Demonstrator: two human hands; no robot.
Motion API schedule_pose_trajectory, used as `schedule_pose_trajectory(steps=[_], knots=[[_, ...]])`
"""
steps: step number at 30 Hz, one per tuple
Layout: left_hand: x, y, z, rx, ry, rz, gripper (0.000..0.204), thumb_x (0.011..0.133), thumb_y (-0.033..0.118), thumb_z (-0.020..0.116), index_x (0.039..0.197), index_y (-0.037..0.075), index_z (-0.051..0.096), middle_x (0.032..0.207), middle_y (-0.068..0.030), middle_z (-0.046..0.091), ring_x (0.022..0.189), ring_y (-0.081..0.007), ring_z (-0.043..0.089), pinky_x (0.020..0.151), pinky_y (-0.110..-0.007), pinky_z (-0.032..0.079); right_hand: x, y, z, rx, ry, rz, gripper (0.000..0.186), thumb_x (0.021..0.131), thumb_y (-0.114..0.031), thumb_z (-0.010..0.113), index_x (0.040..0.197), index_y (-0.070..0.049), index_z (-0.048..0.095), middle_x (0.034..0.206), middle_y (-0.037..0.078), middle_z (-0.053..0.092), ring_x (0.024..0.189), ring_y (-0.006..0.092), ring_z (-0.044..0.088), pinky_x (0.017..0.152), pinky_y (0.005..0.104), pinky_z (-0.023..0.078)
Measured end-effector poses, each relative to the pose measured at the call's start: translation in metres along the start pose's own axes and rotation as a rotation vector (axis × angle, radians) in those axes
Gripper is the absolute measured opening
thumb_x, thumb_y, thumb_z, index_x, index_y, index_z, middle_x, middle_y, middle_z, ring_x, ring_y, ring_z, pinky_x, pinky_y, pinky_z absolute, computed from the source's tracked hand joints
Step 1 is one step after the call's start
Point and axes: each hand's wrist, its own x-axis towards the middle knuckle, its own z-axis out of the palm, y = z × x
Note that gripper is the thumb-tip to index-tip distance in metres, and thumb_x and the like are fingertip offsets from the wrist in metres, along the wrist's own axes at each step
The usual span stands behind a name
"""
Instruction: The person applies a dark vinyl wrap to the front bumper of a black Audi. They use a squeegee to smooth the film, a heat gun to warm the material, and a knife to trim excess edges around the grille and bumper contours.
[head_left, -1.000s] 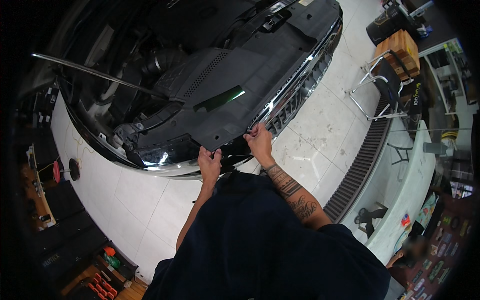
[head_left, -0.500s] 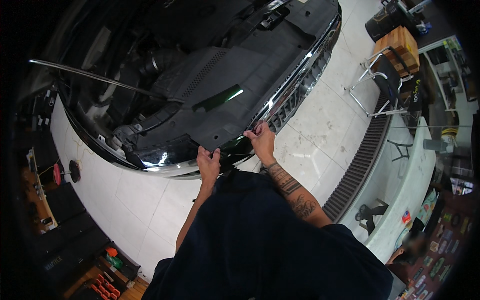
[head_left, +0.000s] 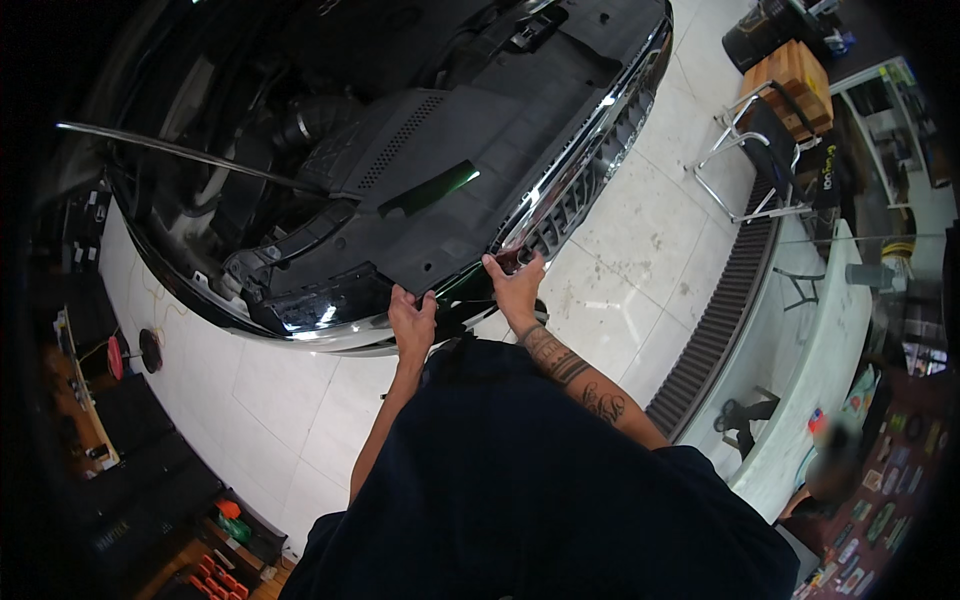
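A car's front end, with the engine bay exposed, fills the upper left. Between my hands lies a glossy dark green panel edge [head_left: 466,286], just below the black plastic cover [head_left: 400,240]. My left hand [head_left: 412,325] is closed on the near end of that edge, thumb and fingers bent over it. To its right, my right hand [head_left: 515,290] grips the panel's other end beside the chrome-trimmed grille [head_left: 560,215], thumb on top and fingers curled round the front. The fingertips' undersides are hidden. A loose shiny dark green strip [head_left: 430,190] rests on the black cover.
A metal prop rod [head_left: 190,153] crosses the engine bay. On the right stand a metal-framed chair [head_left: 765,150], a wooden block [head_left: 790,90], a dark floor grate [head_left: 715,320] and a pale counter [head_left: 820,370]. Someone sits partly visible behind the counter. Cabinets [head_left: 150,440] line the left.
My right hand has drawn slightly back toward me, with thumb and fingers a little farther apart. The left hand stays at the same edge. The view has shifted slightly.
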Motion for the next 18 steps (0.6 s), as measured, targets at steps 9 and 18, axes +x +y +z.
schedule_pose_trajectory(steps=[9, 18], knots=[[0.000, 0.011, 0.000, -0.013, -0.016, 0.001, 0.022, 0.083, 0.004, 0.063, 0.099, -0.005, 0.051, 0.074, -0.0082, 0.061, 0.045, -0.0117, 0.052, 0.039, -0.027, 0.040, -0.001, -0.002, 0.002, 0.012, -0.084, 0.161, 0.119, 0.073, -0.053, 0.078, 0.145, 0.009, 0.006, 0.138, 0.035, 0.028, 0.130, 0.0442, 0.033, 0.109, 0.0436, 0.030], [0.001, 0.008, -0.005, -0.021, -0.062, -0.012, 0.025, 0.084, 0.004, 0.063, 0.103, -0.005, 0.049, 0.080, -0.0103, 0.066, 0.045, -0.0118, 0.053, 0.040, -0.026, 0.041, -0.013, 0.008, 0.020, 0.158, -0.164, 0.149, 0.123, 0.073, -0.048, 0.079, 0.146, 0.009, -0.003, 0.147, 0.030, 0.023, 0.136, 0.0362, 0.030, 0.112, 0.0376, 0.026]])
